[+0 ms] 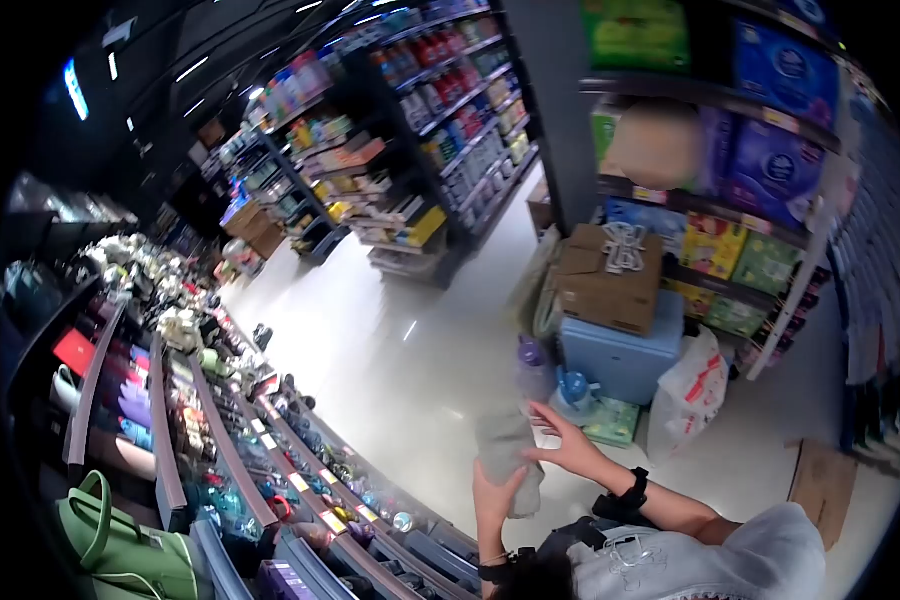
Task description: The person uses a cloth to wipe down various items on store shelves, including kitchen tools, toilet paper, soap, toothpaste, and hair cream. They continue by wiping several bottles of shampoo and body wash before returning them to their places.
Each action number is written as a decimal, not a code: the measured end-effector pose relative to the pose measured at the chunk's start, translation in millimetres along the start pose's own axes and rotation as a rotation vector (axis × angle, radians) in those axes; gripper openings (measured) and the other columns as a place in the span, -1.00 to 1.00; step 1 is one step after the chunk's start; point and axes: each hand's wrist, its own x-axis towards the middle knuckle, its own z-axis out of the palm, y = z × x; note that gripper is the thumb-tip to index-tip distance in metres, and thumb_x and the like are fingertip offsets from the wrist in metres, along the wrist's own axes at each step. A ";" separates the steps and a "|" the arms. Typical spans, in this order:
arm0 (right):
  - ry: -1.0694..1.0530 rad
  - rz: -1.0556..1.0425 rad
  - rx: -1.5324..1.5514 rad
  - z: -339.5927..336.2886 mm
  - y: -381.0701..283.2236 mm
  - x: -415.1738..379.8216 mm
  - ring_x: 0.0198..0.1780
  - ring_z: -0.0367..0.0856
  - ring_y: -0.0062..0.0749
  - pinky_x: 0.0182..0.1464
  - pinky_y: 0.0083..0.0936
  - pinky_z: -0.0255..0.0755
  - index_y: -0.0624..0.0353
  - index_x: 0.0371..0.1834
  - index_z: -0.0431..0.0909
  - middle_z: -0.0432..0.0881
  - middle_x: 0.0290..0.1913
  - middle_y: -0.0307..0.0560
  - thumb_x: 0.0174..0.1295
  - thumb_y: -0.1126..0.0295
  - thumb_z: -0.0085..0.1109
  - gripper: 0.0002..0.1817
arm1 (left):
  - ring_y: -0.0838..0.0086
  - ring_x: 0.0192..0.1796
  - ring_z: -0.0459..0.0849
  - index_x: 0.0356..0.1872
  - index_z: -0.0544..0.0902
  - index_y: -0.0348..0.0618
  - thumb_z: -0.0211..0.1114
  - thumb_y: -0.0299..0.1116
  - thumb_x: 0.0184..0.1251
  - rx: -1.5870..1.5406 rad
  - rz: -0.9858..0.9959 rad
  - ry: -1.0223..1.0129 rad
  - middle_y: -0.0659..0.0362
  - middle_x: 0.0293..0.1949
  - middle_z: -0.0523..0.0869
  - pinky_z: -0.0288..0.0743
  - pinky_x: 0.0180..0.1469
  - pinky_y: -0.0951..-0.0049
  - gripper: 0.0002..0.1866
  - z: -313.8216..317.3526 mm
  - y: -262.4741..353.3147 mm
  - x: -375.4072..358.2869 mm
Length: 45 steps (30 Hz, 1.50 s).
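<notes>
In the head view I hold a soft grey bundle (510, 450), blurred, that looks like folded cloth. My left hand (497, 497) is closed on its lower left part, the thumb lying across the front. At its upper right edge is my right hand (570, 447), fingers bent and somewhat apart, with the thumb against the grey cloth. The far side of the bundle and some fingertips are hidden. A black band (627, 490) is around my right wrist.
Sloping shelves (220, 430) of small goods run along the left, with a green bag (135, 545) at the front. Ahead right, a cardboard box (605, 280) sits on a blue bin (620, 350), beside a white plastic bag (692, 395). Flattened cardboard (822, 490) lies at right.
</notes>
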 end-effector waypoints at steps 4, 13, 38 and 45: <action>0.010 0.093 -0.087 28.3 29.1 26.3 0.26 0.49 -0.27 0.23 -0.38 0.40 0.13 0.44 0.26 0.47 0.27 0.04 0.31 0.33 0.26 -0.36 | -0.07 -0.03 0.68 -0.04 0.47 -0.21 0.55 -0.13 -0.04 0.309 -0.279 0.260 -0.17 -0.12 0.71 0.53 0.00 0.13 -0.39 -37.5 -9.8 13.9; 0.085 0.155 -0.125 36.0 111.4 161.7 -0.36 0.57 -0.54 -0.24 -0.59 0.45 0.21 0.04 0.57 0.65 -0.36 -0.13 0.06 0.74 -0.07 -0.54 | -0.11 -0.07 0.68 -0.06 0.49 -0.20 0.53 -0.06 -0.04 0.359 -0.346 0.369 -0.18 -0.18 0.72 0.54 -0.03 0.10 -0.39 -113.4 -56.3 127.9; -0.383 -0.017 -0.257 307.6 137.9 728.5 -0.16 0.60 -0.12 -0.06 -0.36 0.47 0.16 -0.12 0.54 0.59 -0.16 0.01 0.31 0.27 0.11 -0.78 | 0.29 0.05 0.62 0.25 0.41 -0.38 0.42 -0.47 0.17 -0.677 -0.286 0.547 0.00 0.07 0.62 0.50 0.10 0.35 -0.39 -354.2 -135.0 655.1; -0.258 0.368 0.279 334.4 174.5 886.7 0.17 0.49 -0.36 0.15 -0.41 0.41 0.26 0.26 0.42 0.44 0.28 -0.01 0.40 0.07 0.13 -0.45 | 0.29 0.05 0.62 0.20 0.45 -0.32 0.46 -0.39 0.12 -0.328 -0.036 -0.103 0.01 0.03 0.63 0.49 0.10 0.32 -0.39 -385.8 -91.9 874.2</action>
